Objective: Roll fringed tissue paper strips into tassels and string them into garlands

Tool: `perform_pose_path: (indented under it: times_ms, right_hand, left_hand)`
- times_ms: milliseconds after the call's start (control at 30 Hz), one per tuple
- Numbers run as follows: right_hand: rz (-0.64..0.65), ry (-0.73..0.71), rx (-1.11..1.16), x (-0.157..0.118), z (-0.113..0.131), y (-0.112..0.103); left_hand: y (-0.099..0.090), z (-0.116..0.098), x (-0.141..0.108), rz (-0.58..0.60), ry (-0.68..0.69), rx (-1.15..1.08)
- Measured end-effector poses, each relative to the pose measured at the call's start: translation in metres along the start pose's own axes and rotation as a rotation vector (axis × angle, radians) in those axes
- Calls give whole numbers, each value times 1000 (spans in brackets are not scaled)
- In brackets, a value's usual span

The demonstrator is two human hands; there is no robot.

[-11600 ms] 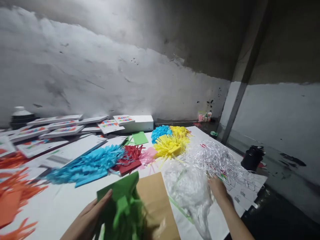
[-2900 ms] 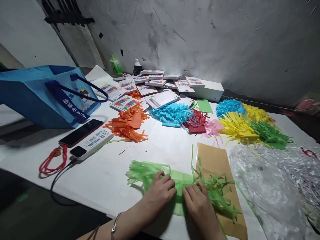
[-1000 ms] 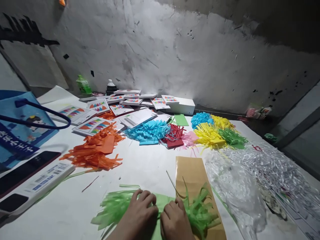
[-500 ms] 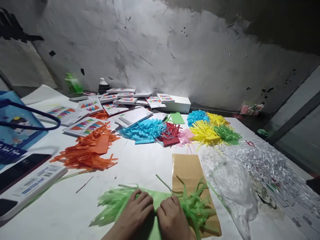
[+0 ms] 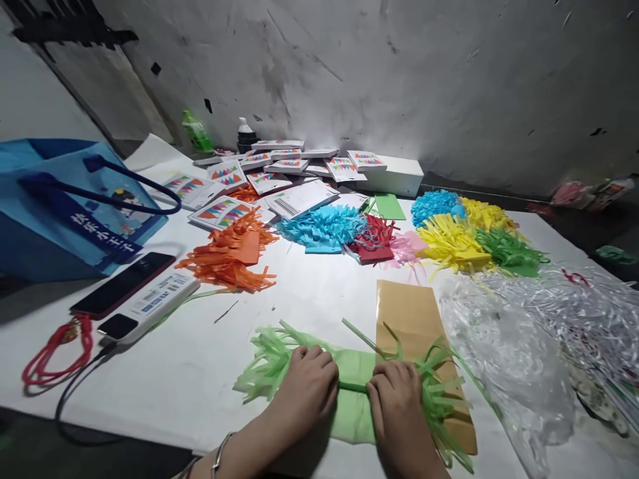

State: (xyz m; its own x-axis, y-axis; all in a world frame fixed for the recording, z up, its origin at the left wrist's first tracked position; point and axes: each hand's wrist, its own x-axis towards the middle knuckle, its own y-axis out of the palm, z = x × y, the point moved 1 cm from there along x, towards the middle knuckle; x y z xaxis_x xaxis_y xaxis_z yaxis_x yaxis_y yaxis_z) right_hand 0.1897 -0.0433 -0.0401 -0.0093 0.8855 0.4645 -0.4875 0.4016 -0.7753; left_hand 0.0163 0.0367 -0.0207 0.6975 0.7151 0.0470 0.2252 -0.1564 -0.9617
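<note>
A sheet of light green tissue paper (image 5: 352, 419) with fringed ends lies across the front of the table. My left hand (image 5: 310, 384) is closed over its middle part, fingers curled on a narrow rolled fold that runs across the sheet. On the same fold, a short way to the right, my right hand (image 5: 399, 402) is also closed. The darker rolled strip shows between my two hands. Cut strips fan out to the left of my left hand and to the right of my right hand. The right fringe overlaps a brown paper sheet (image 5: 409, 303).
Orange (image 5: 242, 249), blue (image 5: 324, 229), red (image 5: 377, 239) and yellow fringed bundles (image 5: 452, 243) lie behind. Printed packs (image 5: 287, 166) are heaped near the wall. At left are a phone (image 5: 124, 286), a white device (image 5: 154, 303) and a blue bag (image 5: 54, 219). Clear plastic (image 5: 504, 359) lies right.
The view has swung left and down, so the bag, phone and cords show more fully. More of the rolled fold shows between my hands, which still grip the green tissue paper.
</note>
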Motion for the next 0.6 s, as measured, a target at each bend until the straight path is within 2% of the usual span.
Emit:
perform_pose_path:
  times_ms: [133, 233, 333, 500, 600]
  right_hand:
    - [-46, 65, -86, -4, 4, 10]
    - [-112, 73, -130, -7, 6, 18]
    - [-116, -23, -90, -8, 9, 20]
    - [-25, -134, -150, 1, 13, 17]
    - [-62, -193, -217, 9, 13, 18]
  left_hand:
    - [-3, -3, 9, 47, -67, 75]
    - [1, 3, 11, 28, 89, 113]
    - [7, 8, 12, -39, 280, 176]
    - [12, 10, 15, -134, 356, 199]
    - [9, 1, 7, -251, 366, 99]
